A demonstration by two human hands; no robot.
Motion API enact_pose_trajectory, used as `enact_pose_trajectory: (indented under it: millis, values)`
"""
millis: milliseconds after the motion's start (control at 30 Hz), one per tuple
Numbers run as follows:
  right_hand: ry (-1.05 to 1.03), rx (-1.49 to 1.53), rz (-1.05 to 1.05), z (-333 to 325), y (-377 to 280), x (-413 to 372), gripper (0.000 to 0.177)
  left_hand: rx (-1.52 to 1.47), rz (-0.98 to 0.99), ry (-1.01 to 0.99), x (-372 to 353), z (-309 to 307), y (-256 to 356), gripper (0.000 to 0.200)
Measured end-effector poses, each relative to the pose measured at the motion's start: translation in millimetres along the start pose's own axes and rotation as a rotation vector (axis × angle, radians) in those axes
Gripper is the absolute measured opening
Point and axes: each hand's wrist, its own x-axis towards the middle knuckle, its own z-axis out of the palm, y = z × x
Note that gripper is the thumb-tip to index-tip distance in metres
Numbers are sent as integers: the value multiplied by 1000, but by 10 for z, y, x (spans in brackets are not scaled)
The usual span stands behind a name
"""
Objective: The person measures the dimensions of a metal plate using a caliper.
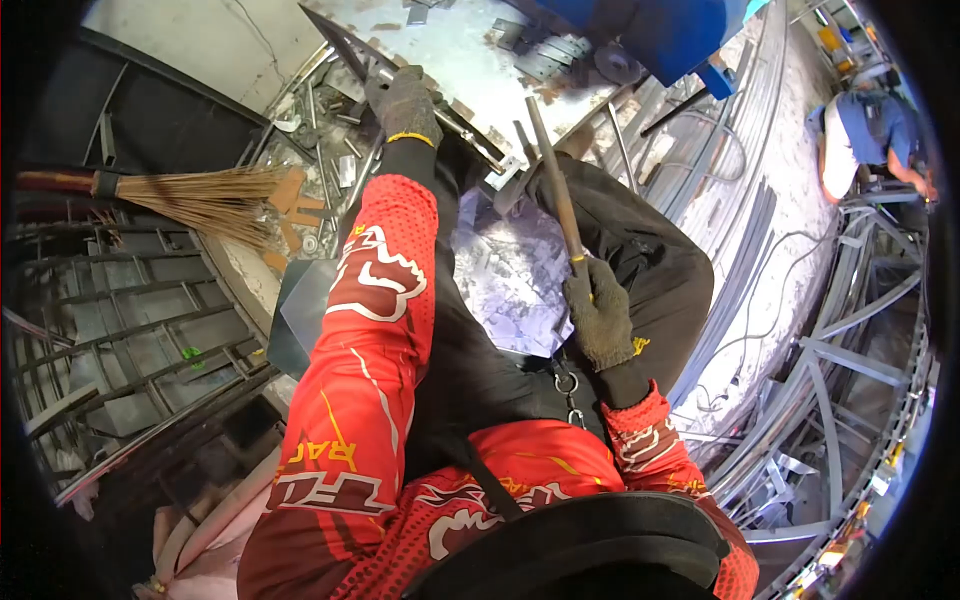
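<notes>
My left hand (405,105), in a dark knit glove with a yellow cuff edge, is closed on a metal bar (345,45) that slants from the upper left down toward a small bright metal bracket (504,172) between my knees. In my right hand (600,315), gloved the same way, is the handle of a hammer (555,185). Its shaft points up and away, and a metal head seems to sit near the bracket, partly hard to make out. Below the bracket, a pale, scuffed surface (515,270) shows between my legs.
A straw broom (200,190) lies at the left beside metal scraps and a dark metal grid (130,300). Blue equipment (640,35) stands ahead. Long metal bars (740,270) and welded frames (830,420) fill the right. Another person (870,140) bends at the far right.
</notes>
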Motion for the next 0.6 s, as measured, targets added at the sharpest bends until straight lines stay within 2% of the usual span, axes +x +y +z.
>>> enact_pose_trajectory:
  millis: [67,100,133,200,267,300,333,367,400,433,467,500,533,567,600]
  values:
    - [-32,0,65,4,-69,-52,32,37,-64,142,41,-17,-108,48]
    - [-45,6,90,26,-139,-22,32,265,257,-21,448,-390,-685,45]
    - [-57,13,112,43,-177,18,32,261,252,-17,549,-468,-756,45]
    - [-55,-75,44,156,-86,170,31,-519,-53,-375,608,-528,-770,36]
    - [-38,-155,-86,277,-91,379,26,-613,-96,-370,509,-503,-667,32]
    - [-39,-157,-81,294,-148,500,26,-703,-140,-368,487,-510,-674,28]
    - [-64,-282,-260,284,-224,635,23,-702,-145,-366,513,-494,-658,28]
    - [-90,-405,-435,282,-254,733,21,-881,-220,-704,615,-506,-705,27]
    - [-92,-405,-425,316,-188,810,21,-1053,-295,-1046,600,-479,-675,26]
    - [-78,-429,-542,362,-94,880,20,-1179,-341,-886,511,-452,-685,28]
    - [-60,-453,-663,374,-52,918,18,-1181,-344,-889,358,-364,-531,28]
    - [-121,-307,-475,280,-198,786,19,-776,-287,-449,226,-269,-337,34]
    - [-139,-355,-448,211,-126,614,18,-366,-217,-13,177,-217,-226,40]
    - [-149,-357,-395,96,-122,378,20,-380,-181,-18,258,-210,-283,52]
    - [-160,-359,-343,7,-134,183,22,-393,-174,-11,274,-184,-305,52]
